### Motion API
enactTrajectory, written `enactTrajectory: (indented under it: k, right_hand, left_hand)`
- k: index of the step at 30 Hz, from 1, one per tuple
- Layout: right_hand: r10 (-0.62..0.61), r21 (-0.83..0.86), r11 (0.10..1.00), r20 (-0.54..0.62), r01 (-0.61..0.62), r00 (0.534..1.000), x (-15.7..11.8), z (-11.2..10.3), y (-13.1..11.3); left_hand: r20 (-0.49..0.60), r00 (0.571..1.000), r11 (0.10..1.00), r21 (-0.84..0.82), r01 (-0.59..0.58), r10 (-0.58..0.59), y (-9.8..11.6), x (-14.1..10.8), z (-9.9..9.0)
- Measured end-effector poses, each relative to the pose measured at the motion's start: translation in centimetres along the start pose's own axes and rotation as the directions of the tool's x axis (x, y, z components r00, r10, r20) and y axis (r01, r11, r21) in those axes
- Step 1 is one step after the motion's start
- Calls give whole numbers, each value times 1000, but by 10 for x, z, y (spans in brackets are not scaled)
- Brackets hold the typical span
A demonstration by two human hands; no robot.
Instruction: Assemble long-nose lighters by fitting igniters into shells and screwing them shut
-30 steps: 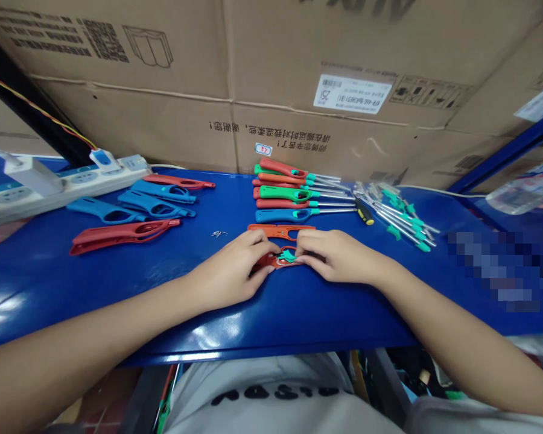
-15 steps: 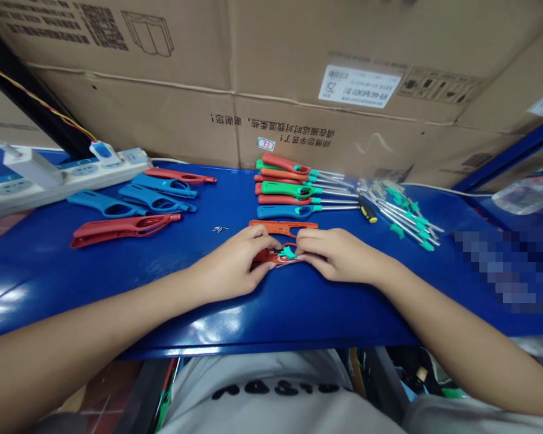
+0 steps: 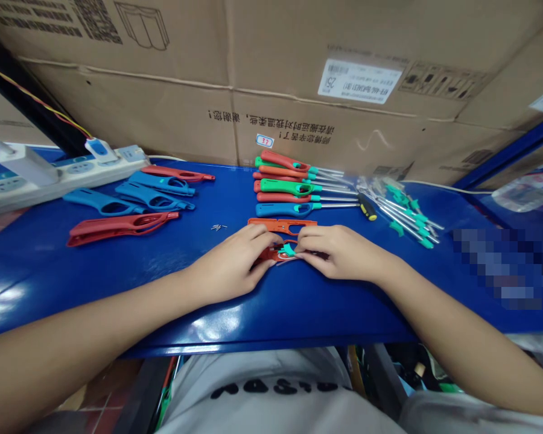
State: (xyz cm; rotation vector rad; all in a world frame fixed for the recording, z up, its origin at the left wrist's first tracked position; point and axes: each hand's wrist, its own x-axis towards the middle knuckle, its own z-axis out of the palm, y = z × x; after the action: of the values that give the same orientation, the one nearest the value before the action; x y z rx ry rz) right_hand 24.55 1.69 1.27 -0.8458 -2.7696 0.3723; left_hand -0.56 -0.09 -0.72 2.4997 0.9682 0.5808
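My left hand (image 3: 236, 262) is closed around the rear of an orange-red lighter shell (image 3: 266, 255), which lies open at the table's front. Seated at its front end is a green trigger piece (image 3: 288, 249), with small dark and white inner parts beside it. My right hand (image 3: 339, 252) pinches the front end by the green piece; its fingertips hide exactly what they grip. Just beyond both hands lies a separate orange shell half (image 3: 271, 225). A few tiny screws (image 3: 218, 227) are scattered left of it.
Finished-looking lighters (image 3: 285, 209) are stacked at the back, near a black-yellow screwdriver (image 3: 367, 208). Metal tubes with green parts (image 3: 407, 217) lie at the right. Blue and red shells (image 3: 122, 228) are at the left, before a power strip (image 3: 76, 172). A cardboard box (image 3: 185, 114) stands behind.
Both hands stay at the lighter shell, with only slight finger shifts. The whole view has moved a little; nothing else on the table has visibly changed.
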Motion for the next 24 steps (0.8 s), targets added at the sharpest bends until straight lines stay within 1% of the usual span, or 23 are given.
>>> enactTrajectory:
  k: [6,11,14,18,20,24]
  right_hand:
    - [17,165,986,-16,-15,1000,0,-3,3]
    - [100,306,949,-44,-82,994,2,-4,6]
    - [159,372,916,1,-147,987,2,-6,7]
    - [200,459,858,114,-230,973,-1,-12,8]
    - [209,453,858,120,-241,971,-3,-15,8]
    - [207,349,916,13,-198,978,-4,-15,11]
  left_hand:
    - [-5,1000,1000,7,-24,24,0,-1,1]
    - [-39,996,996,42,-75,77,1,-3,3]
    - [-50,994,994,60,-90,93,2,-4,4]
    - [-39,994,993,72,-97,100,1,-4,4]
    - [-28,995,992,73,-98,101,1,-4,5]
    - [-25,995,993,61,-99,101,1,-4,5]
